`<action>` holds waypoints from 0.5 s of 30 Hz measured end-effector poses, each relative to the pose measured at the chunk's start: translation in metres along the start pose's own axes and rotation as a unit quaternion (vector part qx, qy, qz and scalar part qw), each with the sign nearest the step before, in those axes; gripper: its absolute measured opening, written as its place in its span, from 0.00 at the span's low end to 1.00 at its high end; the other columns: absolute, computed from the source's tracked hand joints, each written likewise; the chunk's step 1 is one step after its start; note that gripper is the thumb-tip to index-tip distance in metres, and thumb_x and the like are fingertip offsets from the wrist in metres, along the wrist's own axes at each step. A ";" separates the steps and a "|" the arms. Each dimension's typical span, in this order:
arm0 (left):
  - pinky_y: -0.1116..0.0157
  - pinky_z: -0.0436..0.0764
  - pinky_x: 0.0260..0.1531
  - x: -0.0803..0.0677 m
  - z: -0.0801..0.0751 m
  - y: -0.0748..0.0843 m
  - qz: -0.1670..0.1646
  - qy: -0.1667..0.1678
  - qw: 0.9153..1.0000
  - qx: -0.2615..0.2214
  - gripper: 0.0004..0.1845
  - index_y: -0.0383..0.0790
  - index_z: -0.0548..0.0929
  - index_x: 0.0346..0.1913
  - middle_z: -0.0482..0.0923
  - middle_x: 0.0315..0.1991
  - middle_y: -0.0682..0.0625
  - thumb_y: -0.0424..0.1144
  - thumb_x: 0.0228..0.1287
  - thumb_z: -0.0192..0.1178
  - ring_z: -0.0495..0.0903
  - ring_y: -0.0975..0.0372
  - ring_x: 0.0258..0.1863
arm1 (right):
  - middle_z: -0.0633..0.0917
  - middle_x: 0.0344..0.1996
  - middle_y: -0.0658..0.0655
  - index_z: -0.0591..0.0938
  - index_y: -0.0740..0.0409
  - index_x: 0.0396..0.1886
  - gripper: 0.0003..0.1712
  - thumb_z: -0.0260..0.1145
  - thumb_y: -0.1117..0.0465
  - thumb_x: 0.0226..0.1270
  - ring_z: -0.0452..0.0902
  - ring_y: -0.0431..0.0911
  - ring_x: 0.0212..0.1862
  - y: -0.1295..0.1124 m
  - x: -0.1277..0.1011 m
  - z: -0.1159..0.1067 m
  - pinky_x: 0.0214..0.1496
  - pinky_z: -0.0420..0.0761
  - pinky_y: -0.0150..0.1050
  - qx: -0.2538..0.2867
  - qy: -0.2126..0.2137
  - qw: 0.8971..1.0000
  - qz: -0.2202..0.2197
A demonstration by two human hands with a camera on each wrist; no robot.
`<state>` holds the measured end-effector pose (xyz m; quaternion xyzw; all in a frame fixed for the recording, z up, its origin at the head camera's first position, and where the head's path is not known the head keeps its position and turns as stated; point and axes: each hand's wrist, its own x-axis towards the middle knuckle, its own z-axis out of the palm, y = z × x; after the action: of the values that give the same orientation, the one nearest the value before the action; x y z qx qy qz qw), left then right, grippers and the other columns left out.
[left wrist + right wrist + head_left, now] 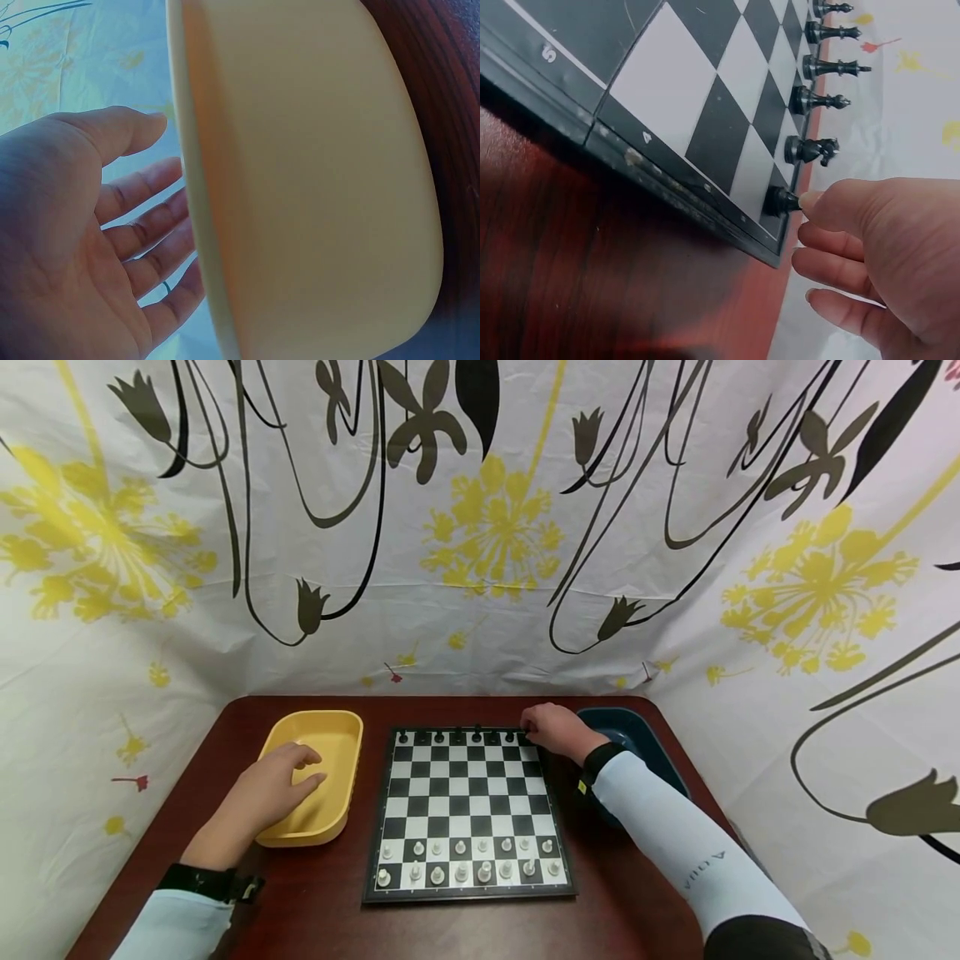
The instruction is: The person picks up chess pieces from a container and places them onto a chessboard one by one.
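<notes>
At the far right corner of the chessboard, my right hand pinches a black chess piece between thumb and fingers. Its base is over the corner square, while its top is hidden by the fingertips. Beside it stands a black knight, followed by more black pieces along the back row. My left hand hovers over the yellow tray with relaxed fingers and holds nothing. In the left wrist view, its fingertips overlap the tray's rim.
White chess pieces stand in two rows at the board's near side. A dark blue tray lies to the right, partly behind the right forearm. The reddish-brown table meets a floral-patterned sheet at the back and sides.
</notes>
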<state>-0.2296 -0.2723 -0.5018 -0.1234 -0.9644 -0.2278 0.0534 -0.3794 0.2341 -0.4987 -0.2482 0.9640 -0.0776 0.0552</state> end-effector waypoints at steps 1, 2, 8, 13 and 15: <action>0.38 0.86 0.51 0.000 0.001 0.000 0.000 0.000 1.000 0.000 0.18 0.33 0.87 0.58 0.85 0.56 0.38 0.43 0.76 0.72 0.86 0.40 0.56 | 0.90 0.44 0.51 0.89 0.54 0.52 0.09 0.75 0.64 0.77 0.85 0.44 0.42 0.001 -0.002 -0.002 0.51 0.88 0.48 0.002 0.003 1.000 0.001; 0.38 0.86 0.51 0.001 0.001 0.000 0.001 0.000 1.000 0.000 0.18 0.33 0.87 0.58 0.85 0.56 0.38 0.43 0.76 0.72 0.86 0.40 0.56 | 0.90 0.45 0.51 0.89 0.54 0.53 0.09 0.75 0.63 0.77 0.86 0.45 0.43 0.003 -0.005 -0.005 0.51 0.88 0.48 0.003 0.007 1.000 0.002; 0.38 0.85 0.52 0.003 0.000 0.003 -0.005 -0.002 1.000 0.002 0.18 0.34 0.87 0.59 0.85 0.58 0.37 0.44 0.77 0.72 0.85 0.40 0.57 | 0.90 0.46 0.53 0.88 0.56 0.54 0.11 0.76 0.61 0.77 0.88 0.48 0.46 0.020 -0.036 -0.027 0.51 0.89 0.51 0.009 0.040 0.999 -0.002; 0.37 0.85 0.53 0.004 -0.001 0.002 -0.011 -0.007 1.000 0.001 0.19 0.34 0.86 0.60 0.84 0.59 0.36 0.44 0.77 0.72 0.85 0.39 0.58 | 0.90 0.45 0.55 0.89 0.59 0.54 0.11 0.75 0.62 0.78 0.88 0.51 0.47 0.042 -0.071 -0.040 0.50 0.89 0.53 0.035 0.060 0.998 0.013; 0.37 0.85 0.53 0.004 -0.001 0.001 -0.015 -0.010 1.000 0.002 0.20 0.33 0.86 0.61 0.83 0.59 0.36 0.44 0.77 0.72 0.84 0.39 0.58 | 0.91 0.45 0.56 0.89 0.61 0.54 0.11 0.75 0.63 0.78 0.88 0.52 0.48 0.050 -0.085 -0.043 0.51 0.89 0.55 0.040 0.065 0.997 0.023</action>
<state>-0.2328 -0.2710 -0.4994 -0.1115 -0.9670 -0.2257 0.0404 -0.3353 0.3240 -0.4594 -0.2181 0.9671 -0.1312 0.0042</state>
